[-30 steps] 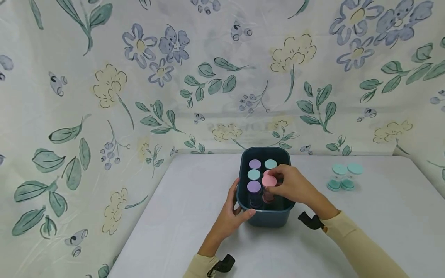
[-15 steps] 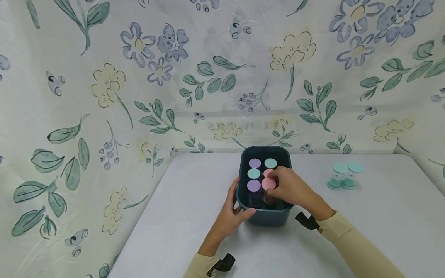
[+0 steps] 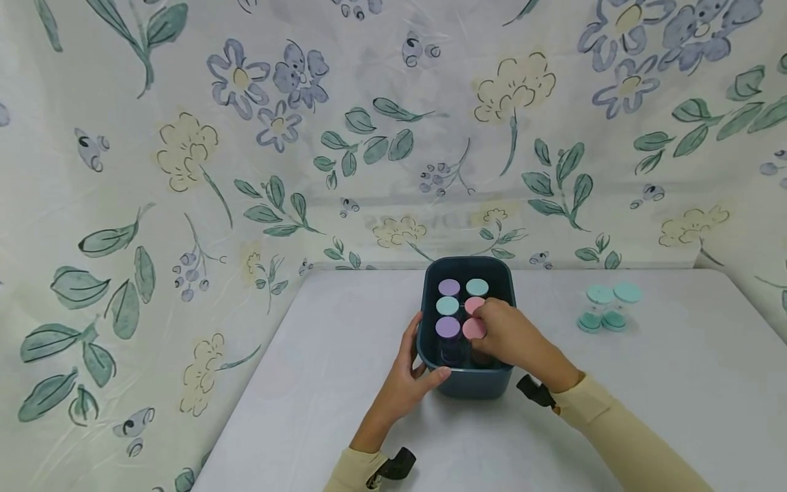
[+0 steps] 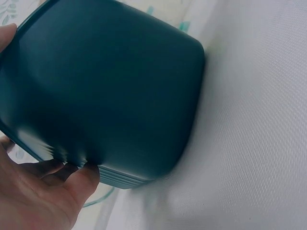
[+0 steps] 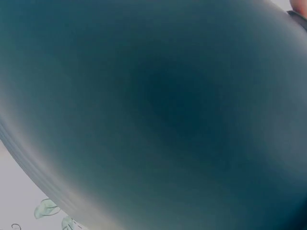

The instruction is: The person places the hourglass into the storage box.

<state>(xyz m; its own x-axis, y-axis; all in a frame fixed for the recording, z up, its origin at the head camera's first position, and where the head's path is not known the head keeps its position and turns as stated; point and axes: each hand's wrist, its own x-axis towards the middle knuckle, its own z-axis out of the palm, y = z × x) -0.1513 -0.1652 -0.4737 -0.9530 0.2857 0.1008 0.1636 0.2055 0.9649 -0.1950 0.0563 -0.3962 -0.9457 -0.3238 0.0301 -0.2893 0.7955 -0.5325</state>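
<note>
A dark teal plastic bin (image 3: 473, 386) stands on the table with several capped bottles upright inside. My left hand (image 3: 399, 389) grips its near left side, thumb over the front rim; the left wrist view shows the fingers (image 4: 84, 179) against the ribbed wall. Down inside the near right part, my right hand (image 3: 513, 335) holds a pink-capped bottle (image 3: 473, 329), whose body is mostly hidden by the hand. Beside it stands a purple-capped bottle (image 3: 447, 326), and behind it another pink cap (image 3: 474, 305). The bin's wall (image 5: 158, 115) fills the right wrist view.
Farther back in the bin are mint caps (image 3: 477, 286) and a second purple cap (image 3: 449, 287). A small group of mint-capped clear containers (image 3: 626, 294) stands on the white table (image 3: 664, 383) to the right. A floral sheet (image 3: 369, 137) hangs behind.
My right hand has lowered the pink-capped bottle deeper into the bin, so its cap sits lower, about level with the purple cap beside it. My left hand keeps its place on the bin.
</note>
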